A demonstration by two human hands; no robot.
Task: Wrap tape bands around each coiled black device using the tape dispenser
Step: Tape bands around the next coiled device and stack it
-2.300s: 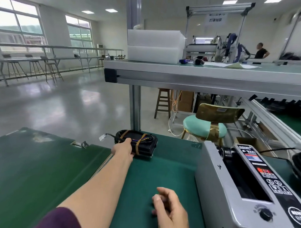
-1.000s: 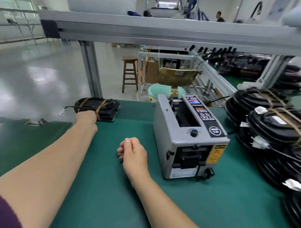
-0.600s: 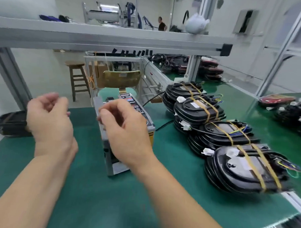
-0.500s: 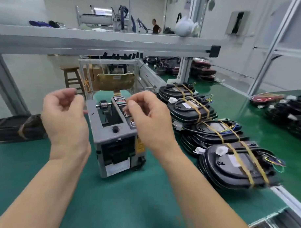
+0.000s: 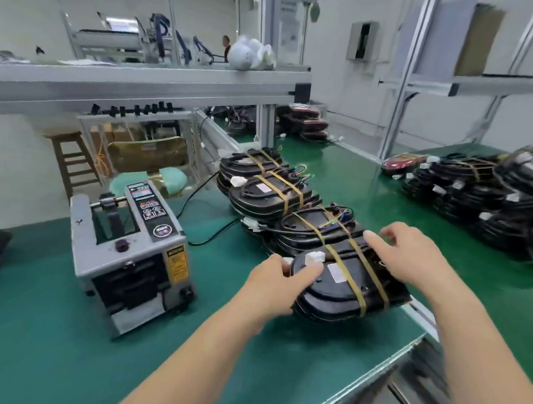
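Left hand [image 5: 273,282]: grip is clasping the left edge of the nearest coiled black device [image 5: 347,283], thumb lying on top.
Right hand [image 5: 408,255]: fingers are spreading loosely over its far right side; contact unclear.
Place: it is lying on the green surface [image 5: 57,345], right of the tape dispenser [image 5: 127,251].

Green-matted worktop [image 5: 72,361] lies under the fingers [image 5: 377,243]. Beyond them, to the left: aluminium-framed shelf [image 5: 142,82] carrying a white bundle [image 5: 249,54], with a wooden stool [image 5: 70,161] and a gold-backed chair [image 5: 149,154] below it. Beyond them, to the right: pale wall [image 5: 339,68] with a grey box [image 5: 363,40]. Floor [image 5: 21,169] pale.
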